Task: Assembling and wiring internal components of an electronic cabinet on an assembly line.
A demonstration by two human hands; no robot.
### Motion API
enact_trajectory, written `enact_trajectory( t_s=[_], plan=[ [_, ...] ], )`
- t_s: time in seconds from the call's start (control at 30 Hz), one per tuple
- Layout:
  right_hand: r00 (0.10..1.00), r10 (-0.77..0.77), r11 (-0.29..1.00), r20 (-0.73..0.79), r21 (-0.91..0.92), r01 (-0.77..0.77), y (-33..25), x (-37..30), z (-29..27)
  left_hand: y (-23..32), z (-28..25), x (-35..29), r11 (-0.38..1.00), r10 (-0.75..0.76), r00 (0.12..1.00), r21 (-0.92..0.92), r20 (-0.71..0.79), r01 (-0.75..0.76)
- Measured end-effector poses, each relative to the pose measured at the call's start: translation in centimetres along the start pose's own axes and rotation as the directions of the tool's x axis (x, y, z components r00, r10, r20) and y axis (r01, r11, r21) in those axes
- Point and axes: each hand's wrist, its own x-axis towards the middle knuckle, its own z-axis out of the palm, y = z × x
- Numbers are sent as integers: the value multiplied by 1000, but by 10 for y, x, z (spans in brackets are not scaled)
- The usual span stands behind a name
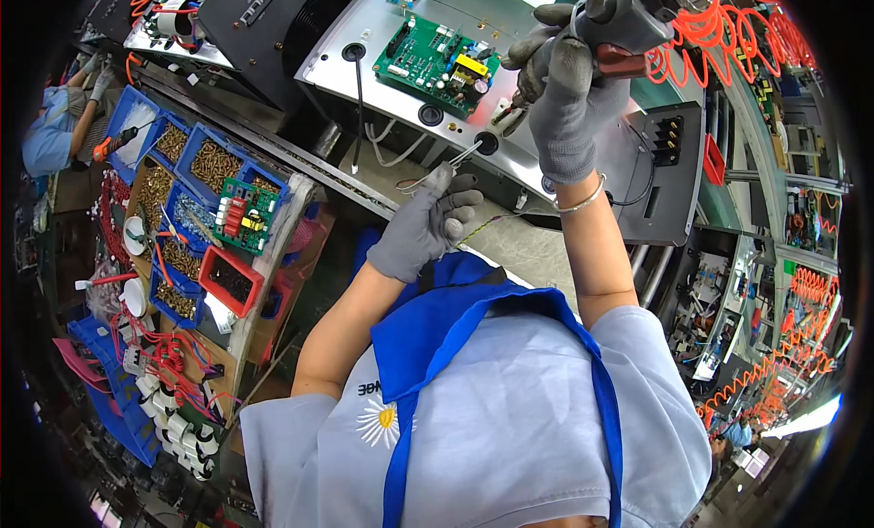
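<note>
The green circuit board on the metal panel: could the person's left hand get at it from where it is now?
Probably yes. The left hand sits just below the metal panel, pinching thin wires, and nothing stands between it and the green circuit board. It would have to let go of the wires first.

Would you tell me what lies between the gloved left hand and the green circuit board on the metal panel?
In the head view, white wires and a black grommet hole on the metal panel lie between left hand and green circuit board.
</note>
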Motion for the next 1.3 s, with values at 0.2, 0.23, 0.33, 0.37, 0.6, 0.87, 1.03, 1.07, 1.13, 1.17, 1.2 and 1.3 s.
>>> enact_trajectory(
  t_s=[0.2,0.23,0.33,0.37,0.6,0.87,1.03,1.07,1.13,1.17,1.2,1.3],
  plan=[
    [993,97,995,-72,14,-97,-34,3,12,-7,-5,-14,1000,-5,995,-19,-96,4],
    [995,-91,987,-43,130,96,-43,8,7,-8,-4,-15,1000,-16,996,-5,-89,16],
    [957,-162,979,-242,81,186,-113,24,-56,-11,-2,-15,1000,-13,994,5,-107,14],
    [941,-168,980,-293,54,191,-138,23,-80,-13,-2,-13,998,-51,992,18,-114,54],
    [880,-126,964,-457,-267,-1,-213,-65,-204,-53,11,2,947,-126,991,293,-43,133],
    [675,152,705,-722,-400,-586,-14,-255,-362,-101,29,4,881,-162,986,455,38,127],
    [618,453,200,-642,-603,-773,70,-387,-384,-125,-22,-32,930,-79,981,340,-176,136],
    [710,447,75,-544,-768,-636,79,-394,-381,-127,-28,-46,938,-21,973,331,-229,99],
    [684,526,-112,-505,-839,-533,71,-381,-363,-127,-39,-72,969,34,970,245,-240,26],
    [563,615,-235,-552,-810,-537,63,-362,-342,-127,-42,-92,975,78,952,220,-296,-11],
    [554,669,-192,-496,-835,-515,66,-351,-336,-135,-54,-114,980,121,937,193,-328,-59],
    [564,717,-175,-411,-888,-425,67,-328,-328,-140,-84,-135,978,210,887,99,-411,-185]
  ],
)
